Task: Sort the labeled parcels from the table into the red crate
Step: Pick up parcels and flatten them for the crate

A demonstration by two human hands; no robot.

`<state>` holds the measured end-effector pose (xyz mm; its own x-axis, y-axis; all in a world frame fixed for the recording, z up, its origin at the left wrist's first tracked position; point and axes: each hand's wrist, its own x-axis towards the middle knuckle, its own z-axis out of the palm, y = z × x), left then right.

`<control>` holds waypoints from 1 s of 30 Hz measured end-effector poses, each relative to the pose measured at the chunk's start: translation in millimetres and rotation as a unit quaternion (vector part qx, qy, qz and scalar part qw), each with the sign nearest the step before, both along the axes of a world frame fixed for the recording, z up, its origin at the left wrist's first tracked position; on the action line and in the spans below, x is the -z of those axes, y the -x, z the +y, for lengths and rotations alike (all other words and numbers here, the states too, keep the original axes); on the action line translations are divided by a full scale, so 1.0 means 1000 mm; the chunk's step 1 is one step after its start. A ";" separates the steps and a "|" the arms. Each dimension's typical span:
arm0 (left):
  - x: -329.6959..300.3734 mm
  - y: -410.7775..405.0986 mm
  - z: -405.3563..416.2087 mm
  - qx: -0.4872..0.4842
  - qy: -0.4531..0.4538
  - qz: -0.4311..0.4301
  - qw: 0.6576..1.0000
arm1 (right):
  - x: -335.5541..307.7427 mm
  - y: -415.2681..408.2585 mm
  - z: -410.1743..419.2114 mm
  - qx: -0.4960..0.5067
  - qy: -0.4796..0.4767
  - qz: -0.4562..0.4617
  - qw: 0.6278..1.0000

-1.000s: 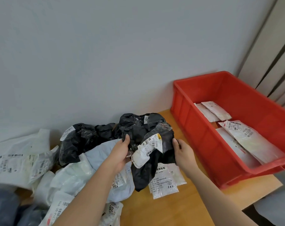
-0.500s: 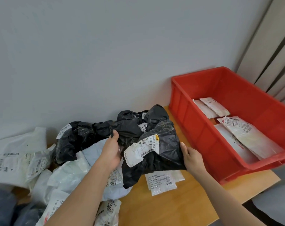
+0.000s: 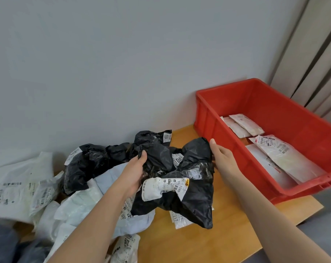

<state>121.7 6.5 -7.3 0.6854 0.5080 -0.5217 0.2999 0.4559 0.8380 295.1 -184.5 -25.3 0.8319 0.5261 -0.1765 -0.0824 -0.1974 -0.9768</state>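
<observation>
I hold a crumpled black parcel (image 3: 189, 188) with a white label above the table, between both hands. My left hand (image 3: 134, 171) grips its upper left side. My right hand (image 3: 222, 158) holds its upper right edge, thumb on top, close to the left wall of the red crate (image 3: 208, 118). The crate stands at the right on the wooden table (image 3: 208, 243) and holds several white labeled parcels (image 3: 280, 154). More black parcels (image 3: 92, 164) and white parcels (image 3: 15, 186) lie piled at the left.
A pale blue parcel (image 3: 130, 224) and a small white one (image 3: 180, 219) lie under the held parcel. A grey wall runs behind the table. Curtain folds (image 3: 312, 54) hang at the far right. The table's front right edge drops to a grey floor.
Both hands have lifted the black parcel and carried it right, toward the crate. The parcel has turned so its label now faces lower down.
</observation>
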 end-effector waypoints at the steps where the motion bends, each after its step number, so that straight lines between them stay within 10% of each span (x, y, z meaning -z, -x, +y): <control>1: 0.000 0.000 0.001 -0.005 0.000 0.003 1.000 | -0.003 0.001 -0.001 -0.009 -0.012 -0.003 1.000; 23: -0.007 -0.018 -0.007 -0.040 -0.105 -0.001 0.994 | 0.007 -0.008 -0.020 0.111 0.166 -0.151 0.968; 30: -0.016 -0.031 -0.026 0.109 -0.197 0.034 0.974 | -0.016 0.010 0.005 -0.140 0.136 -0.252 0.948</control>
